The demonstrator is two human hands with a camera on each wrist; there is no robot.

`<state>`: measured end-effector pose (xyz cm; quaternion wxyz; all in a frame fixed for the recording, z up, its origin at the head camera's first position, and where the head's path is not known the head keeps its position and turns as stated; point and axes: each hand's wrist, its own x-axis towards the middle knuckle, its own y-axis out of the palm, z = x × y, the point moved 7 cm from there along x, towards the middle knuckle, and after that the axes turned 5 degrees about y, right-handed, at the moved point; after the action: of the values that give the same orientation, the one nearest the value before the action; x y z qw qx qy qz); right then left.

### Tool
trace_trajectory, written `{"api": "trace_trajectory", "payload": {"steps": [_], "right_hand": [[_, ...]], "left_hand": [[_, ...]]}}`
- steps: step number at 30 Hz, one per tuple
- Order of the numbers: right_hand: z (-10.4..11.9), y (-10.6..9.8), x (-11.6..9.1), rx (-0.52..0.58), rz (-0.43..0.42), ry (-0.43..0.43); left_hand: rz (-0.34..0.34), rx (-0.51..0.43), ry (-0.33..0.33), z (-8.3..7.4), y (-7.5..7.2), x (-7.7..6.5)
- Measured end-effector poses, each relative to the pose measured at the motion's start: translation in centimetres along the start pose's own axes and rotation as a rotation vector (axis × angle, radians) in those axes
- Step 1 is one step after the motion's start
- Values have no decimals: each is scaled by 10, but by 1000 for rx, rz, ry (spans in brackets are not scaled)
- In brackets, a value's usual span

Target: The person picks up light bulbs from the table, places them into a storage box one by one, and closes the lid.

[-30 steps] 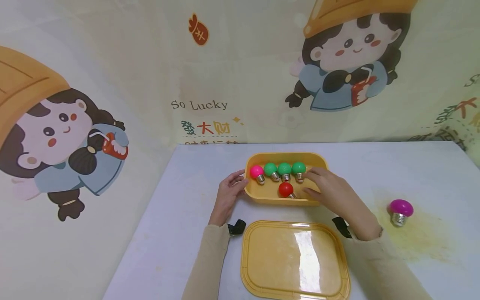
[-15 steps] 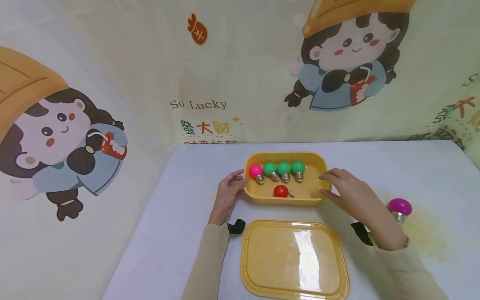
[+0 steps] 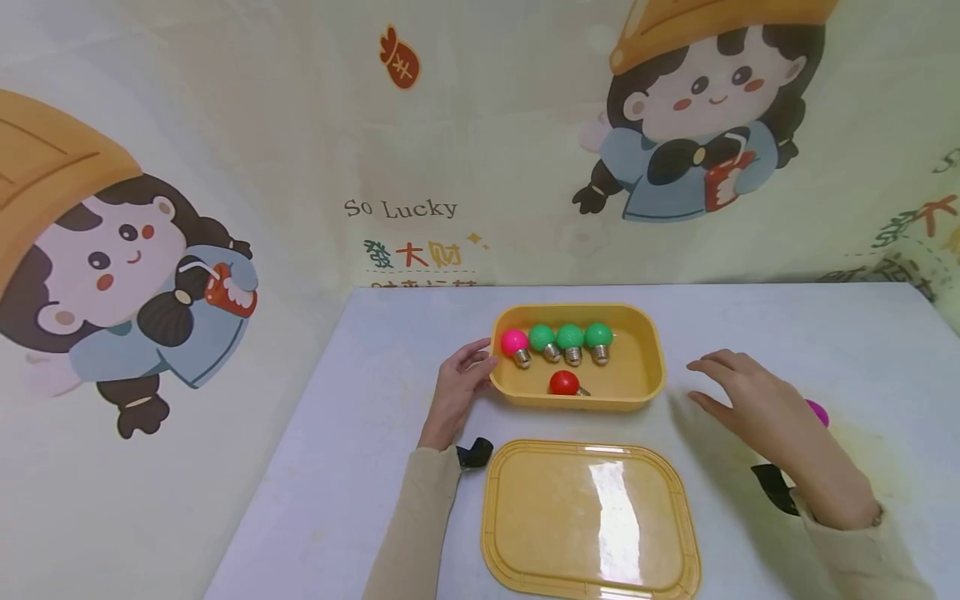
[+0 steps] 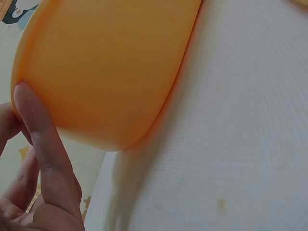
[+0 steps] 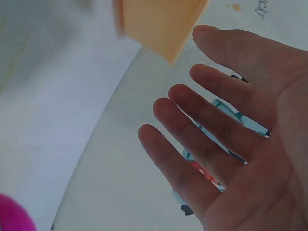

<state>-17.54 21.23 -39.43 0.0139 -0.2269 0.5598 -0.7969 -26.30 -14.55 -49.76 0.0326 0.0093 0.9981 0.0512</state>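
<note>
In the head view a yellow plastic box (image 3: 641, 360) holds several light bulbs. A pink bulb (image 3: 514, 342) and several green bulbs (image 3: 571, 337) lie in a row at its back, while a red bulb (image 3: 564, 383) lies near the front wall. My left hand (image 3: 459, 385) grips the box's left end; in the left wrist view the thumb (image 4: 41, 130) lies against the wall at the rim. To the right of the box, my right hand (image 3: 765, 412) hovers over the table, fingers spread and holding nothing. Behind it a purple bulb (image 3: 819, 412) is mostly hidden.
A flat yellow lid-like tray (image 3: 555, 517) lies on the white table (image 3: 360, 400) in front of the box. A patterned cloth (image 3: 517, 150) hangs behind the table. A yellowish stain (image 3: 862, 450) marks the table at right.
My right hand has drawn out of the box and moved right, now covering most of the purple bulb. The red bulb has rolled slightly left. My left hand stays put.
</note>
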Motion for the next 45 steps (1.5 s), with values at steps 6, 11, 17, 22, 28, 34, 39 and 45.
{"api": "trace_trajectory", "payload": {"steps": [6, 11, 17, 22, 28, 34, 39, 45], "right_hand": [[-18, -3, -15, -21, -18, 15], [-27, -4, -23, -29, -5, 32], [-35, -7, -31, -29, -38, 10], [-47, -9, -38, -29, -36, 38], [-64, -8, -45, -57, 45, 133], [-75, -7, -52, -63, 67, 173], [-83, -6, -53, -81, 102, 202], [-96, -2, -56, -94, 200, 288]], "left_hand": [[4, -2, 3, 0, 2, 0], [4, -9, 5, -1, 1, -1], [8, -19, 0, -1, 1, -1], [4, -12, -1, -1, 1, -2], [4, -11, -5, -1, 2, -2], [7, -16, 4, -2, 2, -1], [9, -23, 2, -1, 2, 0], [6, -16, -8, -2, 2, -1]]}}
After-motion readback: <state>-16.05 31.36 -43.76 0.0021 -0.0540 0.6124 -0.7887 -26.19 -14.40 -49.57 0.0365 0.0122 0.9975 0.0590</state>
